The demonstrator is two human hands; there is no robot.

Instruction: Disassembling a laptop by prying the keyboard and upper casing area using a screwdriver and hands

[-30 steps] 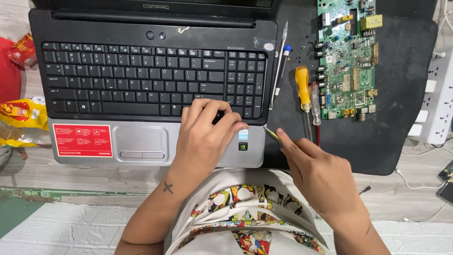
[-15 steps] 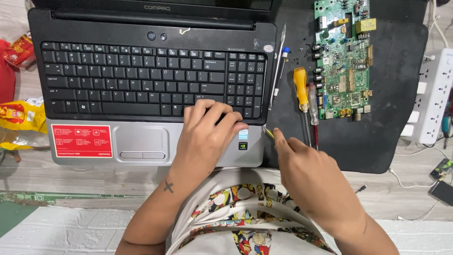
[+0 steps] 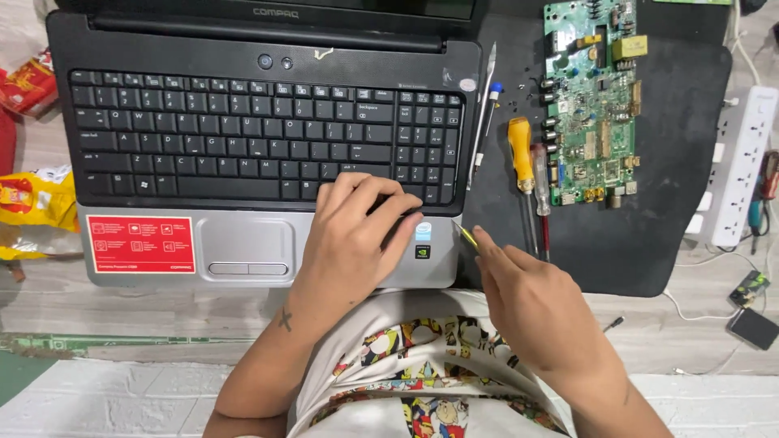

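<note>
Wooden table (image 3: 122,312): laptop (image 3: 260,146) with red rectangular label (image 3: 140,243), left hand (image 3: 353,235)

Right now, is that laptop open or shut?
Open: the laptop has its keyboard exposed, with the left hand resting on it.

- A red rectangular label (image 3: 139,243) with white print is seen on the laptop's (image 3: 243,73) silver palm rest, left of the touchpad.
- Two small square stickers (image 3: 423,241) are stuck at the laptop's front right corner.
- A yellow packet (image 3: 28,203) lies left of the laptop.
- A red packet (image 3: 28,81) lies at its upper left.
</note>
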